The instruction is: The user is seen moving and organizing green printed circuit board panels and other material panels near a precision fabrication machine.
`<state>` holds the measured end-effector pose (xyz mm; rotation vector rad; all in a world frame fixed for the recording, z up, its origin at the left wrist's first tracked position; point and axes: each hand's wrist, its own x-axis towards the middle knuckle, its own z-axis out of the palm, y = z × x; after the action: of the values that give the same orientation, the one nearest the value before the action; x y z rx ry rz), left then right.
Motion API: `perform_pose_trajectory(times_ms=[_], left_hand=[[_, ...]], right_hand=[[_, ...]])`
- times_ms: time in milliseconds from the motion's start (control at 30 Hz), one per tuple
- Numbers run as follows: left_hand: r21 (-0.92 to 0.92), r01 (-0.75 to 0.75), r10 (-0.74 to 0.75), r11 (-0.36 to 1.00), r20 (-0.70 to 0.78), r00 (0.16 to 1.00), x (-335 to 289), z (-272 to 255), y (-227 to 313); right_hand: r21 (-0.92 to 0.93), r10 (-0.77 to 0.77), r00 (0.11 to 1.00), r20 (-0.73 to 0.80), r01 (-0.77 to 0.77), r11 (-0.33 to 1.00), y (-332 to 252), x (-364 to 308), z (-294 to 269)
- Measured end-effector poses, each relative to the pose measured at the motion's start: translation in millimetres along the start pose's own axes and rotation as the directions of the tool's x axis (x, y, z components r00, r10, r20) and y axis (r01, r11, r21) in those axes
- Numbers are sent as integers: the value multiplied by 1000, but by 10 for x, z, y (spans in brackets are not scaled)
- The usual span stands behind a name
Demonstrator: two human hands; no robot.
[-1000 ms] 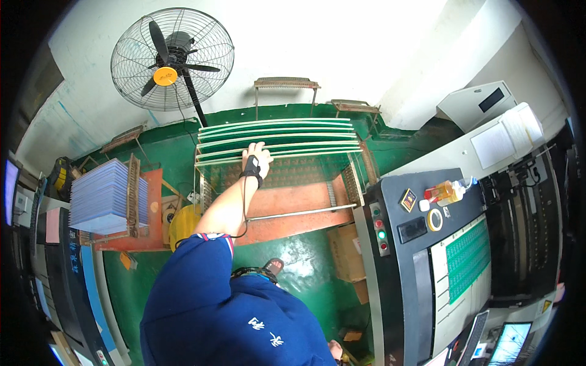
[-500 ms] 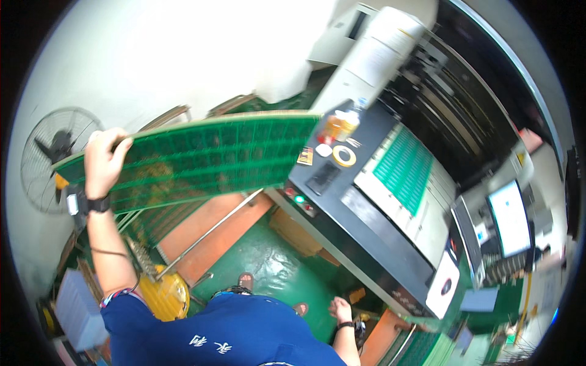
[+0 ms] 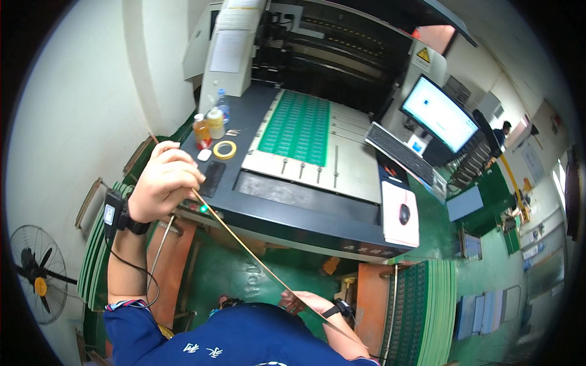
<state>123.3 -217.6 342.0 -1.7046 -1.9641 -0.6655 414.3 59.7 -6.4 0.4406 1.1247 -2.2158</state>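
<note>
My left hand (image 3: 163,180) is raised at the left, its fingers closed on the upper end of a large thin circuit board panel (image 3: 244,244). Seen almost edge-on, the panel looks like a narrow tan strip slanting down to the right across my front. Low in the middle, my right hand (image 3: 305,301) has its fingers on one side of the panel's edge and its palm on the other, closed around it. Another green circuit board panel (image 3: 296,128) lies flat on the pale bed (image 3: 360,177) of the machine ahead, touched by neither hand.
Bottles (image 3: 215,124), a yellow tape roll (image 3: 224,149) and a black phone (image 3: 212,178) sit on the machine's dark ledge. At right are a keyboard (image 3: 400,152), a monitor (image 3: 439,113) and a mouse (image 3: 404,214). Green panels (image 3: 436,305) stand stacked lower right; a fan (image 3: 39,274) is at left.
The panel has swung from broadside at the left to nearly edge-on before me. My right hand has come up to it from beside my body. My view has turned toward the machine.
</note>
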Motion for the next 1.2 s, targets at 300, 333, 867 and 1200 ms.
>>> perform_pose_trajectory(times_ms=[300, 333, 867, 1200], left_hand=[[284, -159, 232, 946, -249, 940, 1196, 1069, -77], [285, -163, 237, 944, -248, 939, 1249, 1129, -63], [-808, 311, -533, -500, 570, 625, 8, 3006, 105], [-790, 597, -722, -137, 492, 486, 603, 3124, -298]], right_hand=[[4, -166, 903, -397, 183, 983, -593, -736, -578], [9, -135, 919, -370, 149, 989, -635, -775, -729], [-206, -687, 215, -694, 855, 476, -2151, -400, -1199], [-165, -588, 324, -741, 761, 627, -2749, 203, -1737]])
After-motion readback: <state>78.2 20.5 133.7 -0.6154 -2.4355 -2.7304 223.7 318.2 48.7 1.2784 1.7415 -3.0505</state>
